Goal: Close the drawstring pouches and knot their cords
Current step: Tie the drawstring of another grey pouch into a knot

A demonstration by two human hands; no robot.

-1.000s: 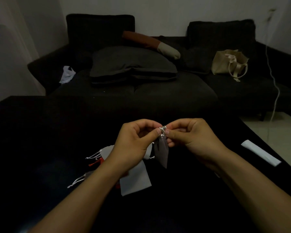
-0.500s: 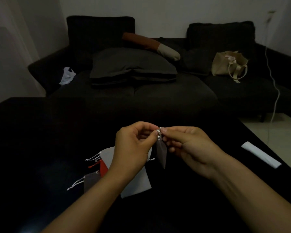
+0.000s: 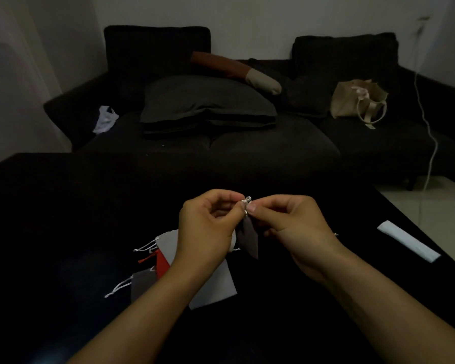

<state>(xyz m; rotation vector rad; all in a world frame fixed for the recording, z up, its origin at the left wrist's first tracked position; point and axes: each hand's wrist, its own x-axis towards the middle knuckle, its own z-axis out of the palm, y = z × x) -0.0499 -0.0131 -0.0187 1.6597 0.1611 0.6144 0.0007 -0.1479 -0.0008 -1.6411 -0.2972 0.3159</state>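
Head view showed a dark sofa (image 3: 221, 143) across the back of the room, with a grey cushion (image 3: 208, 103) and a tan bag (image 3: 357, 101) on it, and in front of it a black table (image 3: 63, 206) filling the lower half. On the table under the left forearm lay a heap of pouches (image 3: 210, 287), light grey, red and dark grey, their white cords trailing left; whether these were drawn shut or knotted could not be told. A folded white strip (image 3: 407, 244) lay well apart on the right. Both hands were raised above the table. The left hand (image 3: 205, 229) and the right hand (image 3: 297, 227) met fingertip to fingertip, each pinched tight on the white cord (image 3: 246, 203) at the neck of a dark pouch (image 3: 248, 240), which hung free below them. Its mouth looked gathered, so the step in hand was probably the knotting itself. Next would likely call for feeding one end through the loop and pulling the ends apart, keeping the neck pinched so it stayed closed.
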